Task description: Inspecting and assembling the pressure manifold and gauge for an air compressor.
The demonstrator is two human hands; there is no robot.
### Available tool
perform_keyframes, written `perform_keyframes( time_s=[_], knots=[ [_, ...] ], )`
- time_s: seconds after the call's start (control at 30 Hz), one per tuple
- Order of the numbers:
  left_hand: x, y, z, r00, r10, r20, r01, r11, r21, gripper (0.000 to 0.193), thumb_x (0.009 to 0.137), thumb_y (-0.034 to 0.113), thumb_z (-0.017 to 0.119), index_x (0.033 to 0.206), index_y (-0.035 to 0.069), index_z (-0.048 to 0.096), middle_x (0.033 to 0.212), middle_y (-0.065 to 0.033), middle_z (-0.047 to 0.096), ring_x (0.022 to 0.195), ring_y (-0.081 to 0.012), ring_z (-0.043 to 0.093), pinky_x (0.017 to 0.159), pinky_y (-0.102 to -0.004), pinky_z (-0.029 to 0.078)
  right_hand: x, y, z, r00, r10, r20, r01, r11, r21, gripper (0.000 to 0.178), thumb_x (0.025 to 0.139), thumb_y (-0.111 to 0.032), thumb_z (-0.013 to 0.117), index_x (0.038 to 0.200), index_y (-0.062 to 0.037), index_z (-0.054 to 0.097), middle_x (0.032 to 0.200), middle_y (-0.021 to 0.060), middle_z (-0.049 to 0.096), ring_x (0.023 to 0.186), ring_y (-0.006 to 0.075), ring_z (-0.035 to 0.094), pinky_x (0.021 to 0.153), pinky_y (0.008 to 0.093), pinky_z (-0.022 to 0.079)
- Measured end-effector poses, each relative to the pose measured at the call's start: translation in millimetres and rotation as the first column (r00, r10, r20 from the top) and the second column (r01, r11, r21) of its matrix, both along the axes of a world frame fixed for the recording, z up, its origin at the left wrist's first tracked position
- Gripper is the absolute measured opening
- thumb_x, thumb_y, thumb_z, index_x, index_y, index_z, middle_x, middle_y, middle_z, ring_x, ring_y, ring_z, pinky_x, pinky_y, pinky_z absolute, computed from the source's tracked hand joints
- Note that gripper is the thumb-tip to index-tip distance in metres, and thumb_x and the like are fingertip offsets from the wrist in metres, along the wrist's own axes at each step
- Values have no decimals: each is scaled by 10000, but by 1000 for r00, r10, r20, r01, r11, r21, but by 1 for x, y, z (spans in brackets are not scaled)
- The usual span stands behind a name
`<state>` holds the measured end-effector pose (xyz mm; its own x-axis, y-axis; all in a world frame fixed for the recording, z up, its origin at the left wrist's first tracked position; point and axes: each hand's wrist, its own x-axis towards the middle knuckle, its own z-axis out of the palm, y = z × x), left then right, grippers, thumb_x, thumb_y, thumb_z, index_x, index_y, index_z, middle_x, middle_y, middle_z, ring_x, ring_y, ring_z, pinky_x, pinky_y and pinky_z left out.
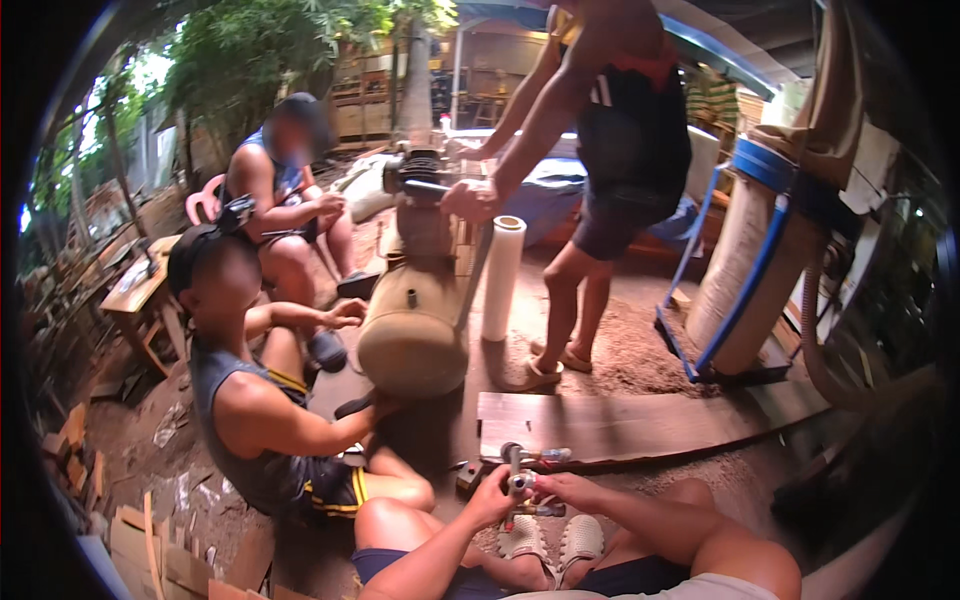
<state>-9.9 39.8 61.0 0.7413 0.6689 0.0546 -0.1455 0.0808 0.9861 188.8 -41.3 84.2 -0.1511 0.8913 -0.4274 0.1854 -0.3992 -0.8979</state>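
Low in front of my knees, my left hand (490, 497) is closed around the near side of a metal pipe fitting assembly (514, 460). It has a round shiny end and several small branches, some with reddish parts. My right hand (566, 488) reaches in from the other side, its fingers pinched at the fitting's shiny end. The fingertips are small and partly hidden, so their exact grip is unclear. Beyond stands a beige air compressor tank (412, 345) with a pump head (420, 180) on top. Another person's hands grip the bar at the pump head.
A wide wooden board (620, 425) lies just past my hands. A person sits on the ground at left beside the tank; another sits behind. A white roll (503, 285) stands beside the compressor. A dust collector (745, 260) with blue frame is at right. Wood scraps (185, 555) lie lower left.
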Motion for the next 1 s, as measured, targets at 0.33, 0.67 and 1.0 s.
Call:
perform_keyframes(
  time_s=[0.33, 0.67, 1.0],
  knots=[
    [4, -8, 5, 999, 6, -32, -7, 999, -53, 471, 739, 260, 810, 1081, 45, 569, 1003, -36, 611, 931, -103, 561, 839, -274, 462, 5, -3, -12, 939, -160, -303, 116, 981, -156, 484, 1010, -431, 351, 1139, -31, 590, 1098, 77, 627, 1053, 198, 575, 968, 374, 413],
    [10, -9, -6, 996, 52, 72, -39, 984, -174, 451, 725, 189, 829, 1071, 72, 564, 983, -5, 605, 914, -103, 557, 822, -274, 479, 12, 1, -10, 989, -22, -149, 12, 998, -67, 387, 972, -409, 480, 1079, -77, 648, 1011, 30, 645, 903, 115, 578, 806, 298, 469],
    [19, 0, -6, 992, 8, 126, 43, 915, -402, 360, 792, 94, 736, 1092, 59, 542, 970, -19, 613, 858, -109, 587, 785, -252, 489, 17, 4, 3, 984, -22, 177, -31, 956, 292, 347, 874, -321, 657, 1068, -42, 590, 919, 62, 613, 855, 125, 554, 752, 296, 463]
  ],
)
